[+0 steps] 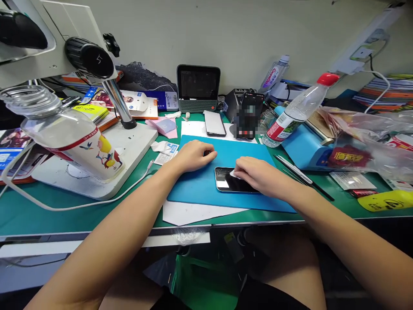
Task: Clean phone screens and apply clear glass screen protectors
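Note:
A smartphone (pixel 224 183) lies screen up on the blue mat (pixel 196 189), its dark glass showing reflections. My right hand (pixel 256 174) is closed over its right part, pinching a small white wipe (pixel 232 173) against the screen. To the upper left of the phone, my left hand (pixel 196 156) rests on the mat, apart from the phone. Its fingers are curled under, with a dark spot beside the thumb; whether it holds anything is hidden. Torn white packets (pixel 167 150) lie left of that hand.
Behind the mat are a pale phone-shaped panel (pixel 214 123), a propped-up phone (pixel 250 114) and a smart display (pixel 198 88). A microscope stand base (pixel 142 144) and large jar (pixel 80 146) fill the left. Tweezers (pixel 293 168), a red-capped bottle (pixel 297 113) and a blue box (pixel 298 148) are right.

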Demonstrator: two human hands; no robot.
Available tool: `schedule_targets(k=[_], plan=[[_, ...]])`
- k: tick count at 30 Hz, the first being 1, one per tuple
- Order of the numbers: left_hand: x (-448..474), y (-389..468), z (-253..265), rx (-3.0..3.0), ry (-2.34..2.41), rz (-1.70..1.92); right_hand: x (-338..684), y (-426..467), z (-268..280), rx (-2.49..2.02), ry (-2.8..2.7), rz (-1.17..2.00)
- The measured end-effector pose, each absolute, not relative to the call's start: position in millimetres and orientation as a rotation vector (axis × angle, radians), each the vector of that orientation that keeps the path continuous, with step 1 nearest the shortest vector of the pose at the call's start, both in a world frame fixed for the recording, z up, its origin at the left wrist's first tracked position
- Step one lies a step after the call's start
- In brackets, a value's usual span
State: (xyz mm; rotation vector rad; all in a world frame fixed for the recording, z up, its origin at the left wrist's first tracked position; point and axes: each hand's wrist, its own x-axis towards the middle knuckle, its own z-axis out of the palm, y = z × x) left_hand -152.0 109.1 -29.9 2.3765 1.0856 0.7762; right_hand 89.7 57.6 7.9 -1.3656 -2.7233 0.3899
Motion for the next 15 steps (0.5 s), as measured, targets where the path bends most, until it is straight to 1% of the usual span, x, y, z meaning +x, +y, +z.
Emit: schedule_targets(k=[5, 11, 15], plan=[[-154, 109, -31, 2.366, 1.094, 0.766, 82, 66, 6, -1.331, -2.739, 0.395], [-154, 109, -29, 2.374, 1.093, 0.777, 89, 51, 4, -1.372, -2.700, 0.421], [-151, 108, -29, 2.377, 1.082, 0.760, 80, 62, 1, -1.350, -2.715, 0.382]])
